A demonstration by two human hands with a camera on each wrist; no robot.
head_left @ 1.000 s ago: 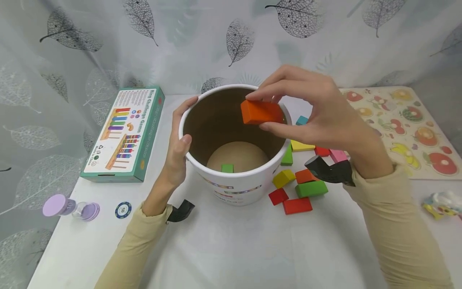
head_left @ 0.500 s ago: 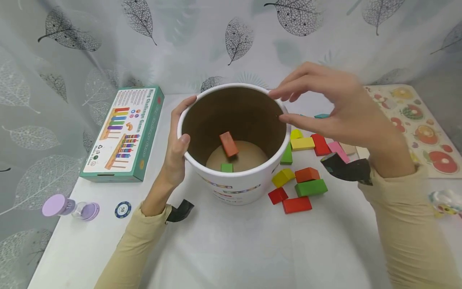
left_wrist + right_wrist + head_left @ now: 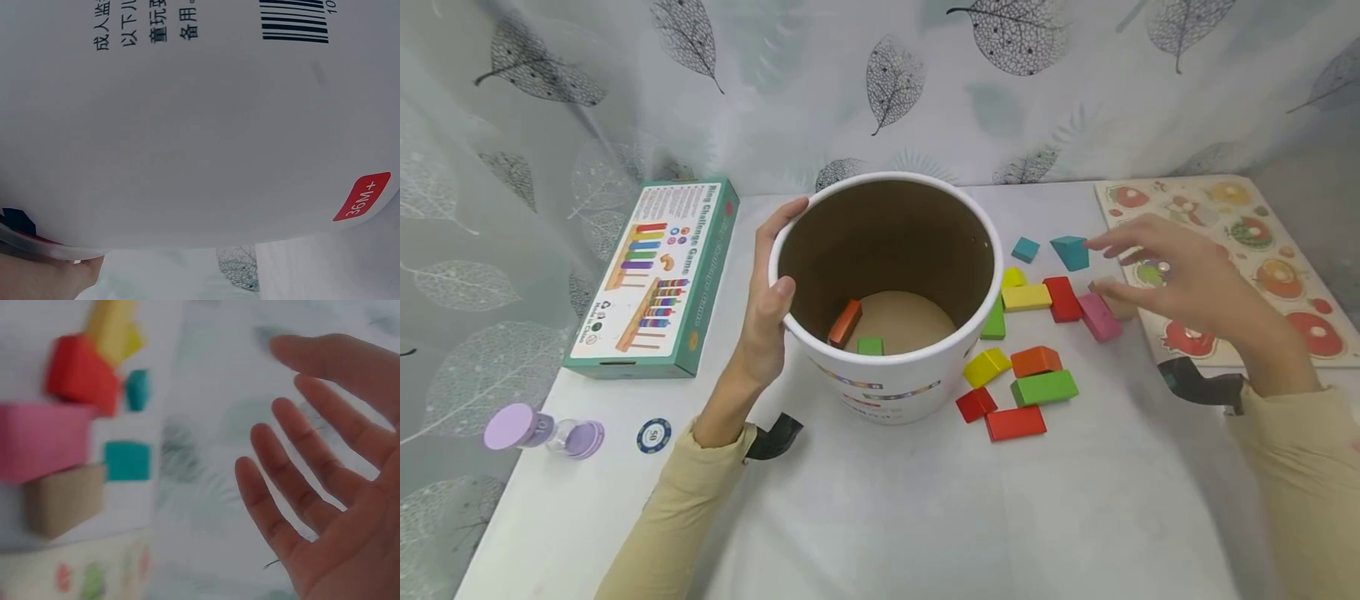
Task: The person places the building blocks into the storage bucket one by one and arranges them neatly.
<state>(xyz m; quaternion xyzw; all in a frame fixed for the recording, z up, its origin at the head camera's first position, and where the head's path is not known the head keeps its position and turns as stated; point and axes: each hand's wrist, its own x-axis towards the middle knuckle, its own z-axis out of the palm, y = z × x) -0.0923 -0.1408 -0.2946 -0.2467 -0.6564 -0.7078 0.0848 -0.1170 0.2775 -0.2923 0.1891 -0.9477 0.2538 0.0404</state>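
Note:
My left hand [image 3: 762, 317] grips the left rim of a white bucket [image 3: 887, 379], thumb hooked over the edge and fingers along the outside. In the left wrist view the bucket's printed wall [image 3: 187, 150] fills most of the picture. On the bucket floor lie an orange block [image 3: 846, 323], leaning at the left wall, and a green block [image 3: 870, 346]. My right hand [image 3: 1195, 275] hovers with spread fingers, holding nothing, over the fruit board's left part. Close to its fingertips are a teal block [image 3: 1072, 252], a pink block [image 3: 1100, 317] and a partly hidden beige block [image 3: 65, 500].
Several more coloured blocks, among them a green one [image 3: 1045, 387] and a red one [image 3: 1016, 423], lie right of the bucket. The wooden fruit board [image 3: 1232, 225] is at far right. A game box [image 3: 651, 279], purple sand timer [image 3: 550, 432] and chip [image 3: 654, 435] sit left.
The right hand let go of the orange block, which dropped into the bucket and came to rest at its left side. That hand then moved right, over the board. The left hand kept its hold.

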